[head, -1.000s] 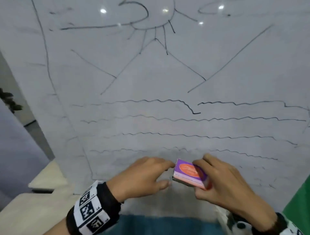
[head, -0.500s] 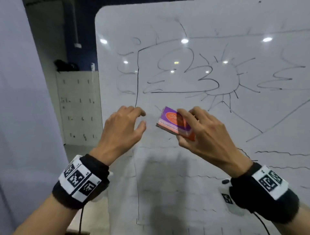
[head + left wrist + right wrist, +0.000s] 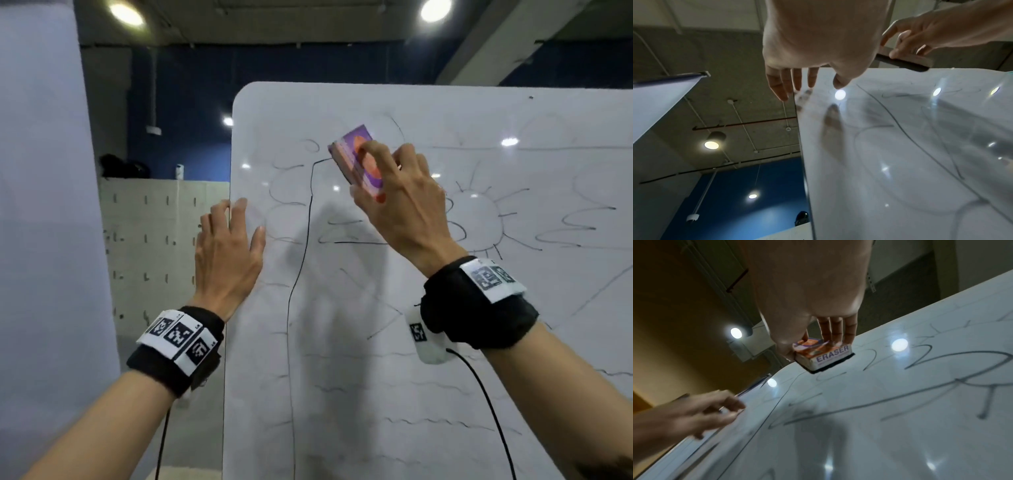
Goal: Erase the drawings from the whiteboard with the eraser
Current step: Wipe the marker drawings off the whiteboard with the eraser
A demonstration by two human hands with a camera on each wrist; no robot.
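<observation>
Near the upper left corner of the whiteboard (image 3: 445, 342), black marker drawings (image 3: 479, 219) cover the glossy white surface: a rayed sun, looping clouds, wavy lines lower down and a long vertical line (image 3: 301, 274). Behind the board stand a dark blue wall (image 3: 178, 113), a pale perforated panel (image 3: 154, 240) and round ceiling lights (image 3: 126, 13) that glint on the board. The eraser (image 3: 823, 356) carries the word "ERASER" in purple on its white side; its top is purple and orange. The right hand (image 3: 400, 205) pinches it between thumb and fingers, felt flat against the board, the eraser at the fingertips above the palm. The left hand (image 3: 226, 253) is spread, fingers straight, at the board's left edge.
</observation>
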